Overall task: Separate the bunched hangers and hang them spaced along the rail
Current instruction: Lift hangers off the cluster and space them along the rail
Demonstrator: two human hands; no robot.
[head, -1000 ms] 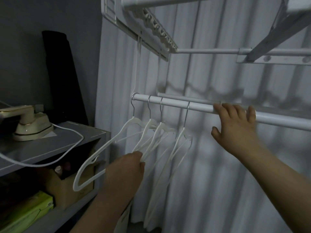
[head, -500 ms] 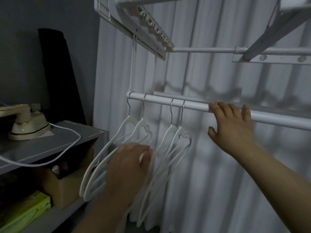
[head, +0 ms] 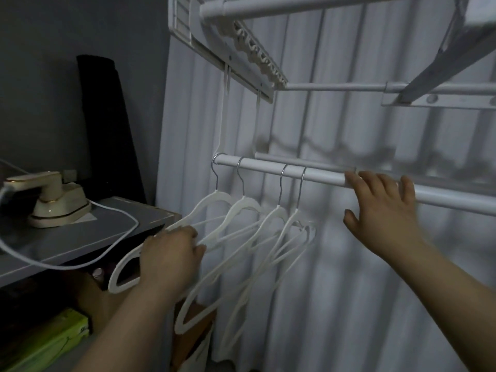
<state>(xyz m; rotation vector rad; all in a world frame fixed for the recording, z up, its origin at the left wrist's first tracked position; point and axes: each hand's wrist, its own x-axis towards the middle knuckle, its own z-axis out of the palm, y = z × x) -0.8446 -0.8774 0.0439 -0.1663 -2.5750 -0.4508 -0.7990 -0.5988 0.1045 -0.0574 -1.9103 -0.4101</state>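
Four white hangers (head: 276, 210) hang by metal hooks from the white rail (head: 322, 175), whose long axis runs from its capped left end rightward and slightly down across the view. The hooks sit at the left part of the rail. The two on the left are apart from each other, while the two on the right are close together with their bodies overlapping. Each hanger hangs hook up, with its long axis slanting from the end near the curtain (head: 349, 291) down and left toward the person, so the hangers lie crosswise to the rail.

The left hand (head: 171, 256) has its fingers curled round the lower arm of the leftmost hanger (head: 217, 196) and grips it. Whether the fingertips also catch the bar of the next hanger cannot be told. The right hand (head: 386, 216) rests on the rail just right of the last hook. Its fingers lie nearly straight across the tube, and the thumb is spread below it rather than wrapped round.

A cream iron (head: 53, 200) stands on the grey shelf (head: 94, 237) at the left. A green box (head: 53, 342) lies lower down (it carries a dark mark, too small and dim to read). A white drying rack (head: 255, 55) juts out overhead.
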